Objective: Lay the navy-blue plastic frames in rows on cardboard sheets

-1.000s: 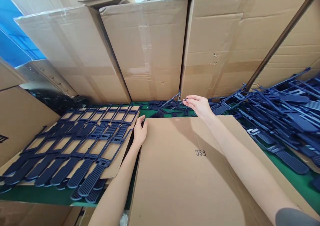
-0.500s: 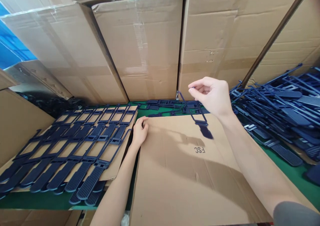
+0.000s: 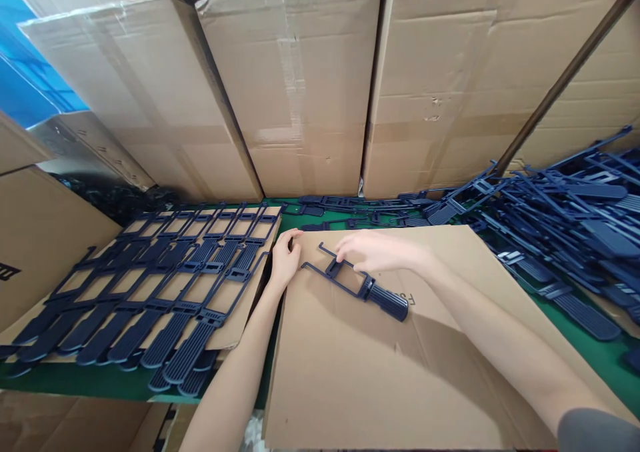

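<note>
My right hand (image 3: 369,251) has its fingers bent at the crossbar of a dark blue plastic frame part with a ribbed paddle end (image 3: 387,302). The part lies slantwise over a large cardboard sheet (image 3: 340,372), its paddle toward the lower right. At the sheet's far left corner, my left hand (image 3: 286,257) is curled on the edge, thumb and forefinger on top; its other fingers are partly hidden. Just left of it, rows of similar frame parts (image 3: 185,319) lie side by side and overlapping on another cardboard piece (image 3: 237,322).
A tangled heap of dark blue parts (image 3: 585,219) rises at the right on the green tabletop (image 3: 565,335). More parts (image 3: 345,205) lie along the back. Tall taped cartons (image 3: 300,92) form a wall behind, and a carton (image 3: 45,225) stands at the left.
My right hand has come down and left with the frame part, from above the sheet to its surface. My left hand stays at the corner. The view has shifted slightly.
</note>
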The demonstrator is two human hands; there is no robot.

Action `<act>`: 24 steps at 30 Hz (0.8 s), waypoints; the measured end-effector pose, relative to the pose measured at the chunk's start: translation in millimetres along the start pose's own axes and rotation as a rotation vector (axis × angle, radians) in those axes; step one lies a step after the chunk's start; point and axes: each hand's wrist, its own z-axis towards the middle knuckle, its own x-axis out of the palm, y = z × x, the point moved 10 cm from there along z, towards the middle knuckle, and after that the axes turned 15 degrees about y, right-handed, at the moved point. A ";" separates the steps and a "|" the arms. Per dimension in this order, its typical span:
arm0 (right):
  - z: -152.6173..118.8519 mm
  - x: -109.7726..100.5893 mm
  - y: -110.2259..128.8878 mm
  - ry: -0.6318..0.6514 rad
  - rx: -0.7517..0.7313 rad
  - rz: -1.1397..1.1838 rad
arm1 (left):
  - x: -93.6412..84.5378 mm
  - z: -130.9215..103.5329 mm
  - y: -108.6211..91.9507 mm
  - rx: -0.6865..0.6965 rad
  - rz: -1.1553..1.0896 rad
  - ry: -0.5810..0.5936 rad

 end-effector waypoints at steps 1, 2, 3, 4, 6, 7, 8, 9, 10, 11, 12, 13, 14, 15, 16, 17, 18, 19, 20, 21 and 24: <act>5.4 9.7 -2.5 0.027 -0.007 -0.009 | 0.2 0.1 0.9 -0.002 -0.010 -0.001; 10.6 16.8 -4.8 0.028 -0.008 -0.011 | 0.3 0.3 2.0 -0.004 -0.020 -0.002; 15.5 21.6 -6.7 0.008 -0.002 -0.015 | 0.3 0.4 3.2 -0.006 -0.032 -0.005; 19.9 24.8 -8.4 -0.024 0.015 -0.022 | 0.4 0.5 4.6 -0.010 -0.046 -0.008; 26.2 28.7 -12.1 -0.106 0.075 -0.034 | 0.7 0.3 8.3 -0.024 -0.075 -0.018; 28.3 30.5 -13.9 -0.150 0.111 -0.033 | 0.9 0.0 10.4 -0.034 -0.090 -0.024; 30.2 33.2 -15.6 -0.187 0.145 -0.029 | 1.0 -0.4 12.4 -0.046 -0.106 -0.029; 31.7 36.2 -16.9 -0.226 0.173 -0.021 | 1.3 -0.8 14.2 -0.057 -0.120 -0.034; 32.6 38.9 -18.2 -0.273 0.192 -0.002 | 1.6 -1.2 15.5 -0.067 -0.132 -0.037; 33.2 41.3 -19.3 -0.326 0.198 0.028 | 1.9 -1.5 16.3 -0.073 -0.143 -0.038; 33.4 43.5 -20.1 -0.381 0.189 0.067 | 2.3 -1.5 16.7 -0.076 -0.151 -0.038; 33.4 45.3 -20.5 -0.432 0.169 0.110 | 2.6 -1.4 16.9 -0.076 -0.159 -0.036; 32.7 46.4 -21.0 -0.482 0.144 0.154 | 3.1 -1.0 17.2 -0.076 -0.166 -0.032; 32.0 47.3 -21.0 -0.519 0.117 0.188 | 3.7 -0.5 17.8 -0.076 -0.172 -0.027; 31.7 48.0 -20.6 -0.540 0.094 0.208 | 4.5 0.2 18.8 -0.077 -0.178 -0.019; 30.9 48.0 -19.9 -0.554 0.077 0.218 | 5.3 0.9 20.2 -0.080 -0.182 -0.010; 29.6 47.4 -19.2 -0.565 0.067 0.223 | 6.2 1.6 21.9 -0.083 -0.184 -0.001; 28.5 46.6 -18.0 -0.569 0.056 0.224 | 7.0 2.3 23.7 -0.085 -0.186 0.005; 27.6 45.7 -15.9 -0.566 0.042 0.219 | 7.5 2.8 25.4 -0.086 -0.188 0.008; 27.1 45.1 -12.7 -0.557 0.021 0.207 | 7.8 3.3 27.1 -0.085 -0.191 0.008; 27.3 44.5 -0.5 -0.513 -0.030 0.104 | 9.1 4.4 32.6 -0.088 -0.216 0.003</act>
